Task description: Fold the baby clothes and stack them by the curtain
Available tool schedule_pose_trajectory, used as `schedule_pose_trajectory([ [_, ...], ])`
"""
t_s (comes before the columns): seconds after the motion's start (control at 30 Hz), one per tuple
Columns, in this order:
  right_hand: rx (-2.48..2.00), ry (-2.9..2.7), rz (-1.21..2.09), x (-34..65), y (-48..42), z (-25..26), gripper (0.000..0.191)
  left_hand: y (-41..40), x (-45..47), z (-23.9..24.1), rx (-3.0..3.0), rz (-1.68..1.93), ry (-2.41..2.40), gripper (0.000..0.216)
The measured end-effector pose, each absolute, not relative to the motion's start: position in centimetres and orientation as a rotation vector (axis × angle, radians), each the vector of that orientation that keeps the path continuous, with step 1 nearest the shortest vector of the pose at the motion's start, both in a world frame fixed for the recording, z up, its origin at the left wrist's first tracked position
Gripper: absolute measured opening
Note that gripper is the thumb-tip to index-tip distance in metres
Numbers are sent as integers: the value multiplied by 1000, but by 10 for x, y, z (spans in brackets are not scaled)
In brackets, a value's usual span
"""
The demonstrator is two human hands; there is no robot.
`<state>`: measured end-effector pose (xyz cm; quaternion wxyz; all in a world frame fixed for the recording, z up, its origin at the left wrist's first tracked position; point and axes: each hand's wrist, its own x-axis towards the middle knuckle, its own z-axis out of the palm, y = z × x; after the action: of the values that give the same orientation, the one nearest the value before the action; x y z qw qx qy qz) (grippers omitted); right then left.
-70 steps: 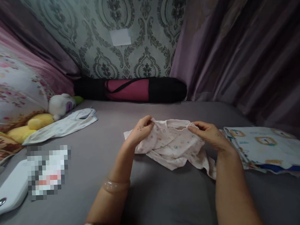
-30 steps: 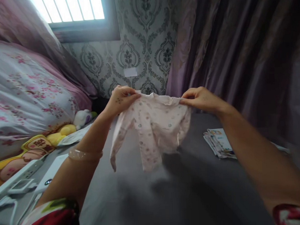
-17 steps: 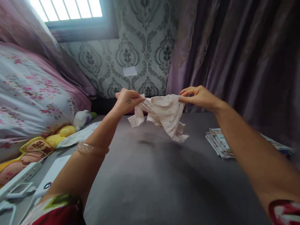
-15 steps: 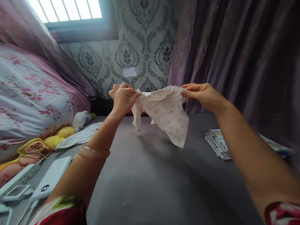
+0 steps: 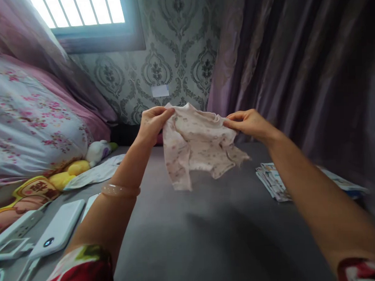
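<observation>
A small pale pink baby garment (image 5: 196,144) with a tiny print hangs in the air above the grey bed sheet (image 5: 209,238). My left hand (image 5: 152,122) pinches its upper left corner, with a clear bangle on that wrist. My right hand (image 5: 248,124) pinches the upper right corner at about the same height. Both arms are stretched forward. The garment's sleeves and lower edge swing loose below my hands.
A stack of folded printed cloths (image 5: 278,180) lies at the right. At the left are a floral quilt (image 5: 29,121), plush toys (image 5: 83,158), a white garment (image 5: 96,174), a white power bank (image 5: 57,233) and a power strip (image 5: 15,232). Purple curtains (image 5: 296,71) hang to the right.
The garment was lifted off the bed and shaken in the air. It now hangs more spread out, its lower edge flaring to the right. Both hands keep their hold.
</observation>
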<state>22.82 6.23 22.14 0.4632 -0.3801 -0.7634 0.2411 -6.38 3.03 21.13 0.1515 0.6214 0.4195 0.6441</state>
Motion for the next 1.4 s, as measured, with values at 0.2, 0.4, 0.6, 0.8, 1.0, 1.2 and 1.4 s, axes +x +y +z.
schedule_pose_trajectory([
  [0.2, -944, -1700, 370, 221, 72, 217, 41, 39, -65, 206, 1716, 1791, 1106, 22],
  [0.4, -953, -1700, 165, 212, 80, 212, 33, 51, -63, 200, 1677, 1837, 1183, 21],
  [0.6, -930, -1706, -155, 200, 73, 211, 36, 55, -62, 193, 1775, 2044, 1375, 10],
  [0.8, -896, -1745, -571, 200, 46, 203, 41, 25, -58, 187, 1916, 2320, 1762, 16],
  [1.0, -857, -1815, -720, 214, 0, 203, 34, -28, -76, 183, 2305, 2303, 2001, 19],
  [1.2, -735, -1892, -554, 220, -57, 245, 24, -105, -97, 216, 2528, 2379, 2212, 21],
  [1.4, -1116, -2130, 401, 210, -40, 240, 32, -108, -98, 218, 2581, 1660, 2122, 19],
])
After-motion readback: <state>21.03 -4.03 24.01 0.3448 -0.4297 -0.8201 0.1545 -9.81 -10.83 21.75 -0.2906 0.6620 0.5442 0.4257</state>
